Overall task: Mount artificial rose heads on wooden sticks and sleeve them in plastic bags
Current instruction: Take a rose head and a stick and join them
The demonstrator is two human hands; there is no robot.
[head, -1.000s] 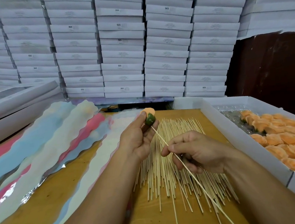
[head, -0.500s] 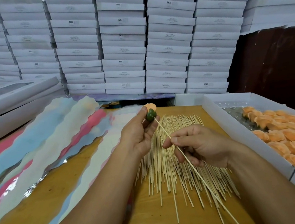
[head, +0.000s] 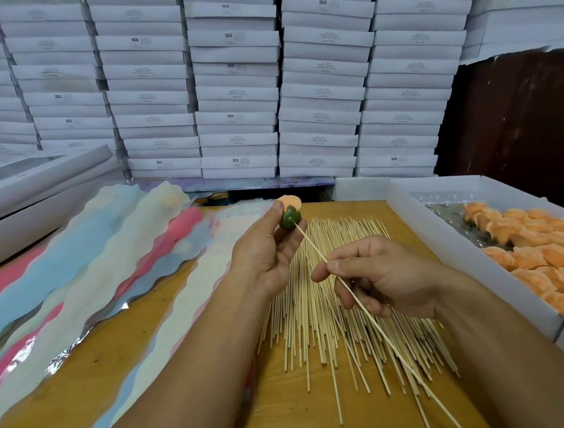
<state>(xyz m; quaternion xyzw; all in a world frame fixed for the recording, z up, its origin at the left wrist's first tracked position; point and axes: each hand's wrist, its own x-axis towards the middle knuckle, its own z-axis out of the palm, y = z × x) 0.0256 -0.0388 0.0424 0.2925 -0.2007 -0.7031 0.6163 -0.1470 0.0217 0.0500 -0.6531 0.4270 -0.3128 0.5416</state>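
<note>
My left hand (head: pixel 264 256) pinches an orange rose head (head: pixel 290 209) by its green base, held above the table. My right hand (head: pixel 381 276) pinches a thin wooden stick (head: pixel 367 312) whose upper tip touches the green base. The stick slants down to the lower right, past my right wrist. Under both hands lies a spread pile of wooden sticks (head: pixel 318 330). Pastel plastic bags (head: pixel 107 263) with wavy edges lie fanned out to the left.
A white box (head: pixel 447 243) on the right holds several orange rose heads (head: pixel 550 258). Stacks of white boxes (head: pixel 235 81) fill the back wall. Another flat white box (head: pixel 26 188) lies at the far left on the wooden table (head: pixel 291 417).
The stick tip stays at the rose's green base while both hands shift slightly; the right hand has slid a little along the stick.
</note>
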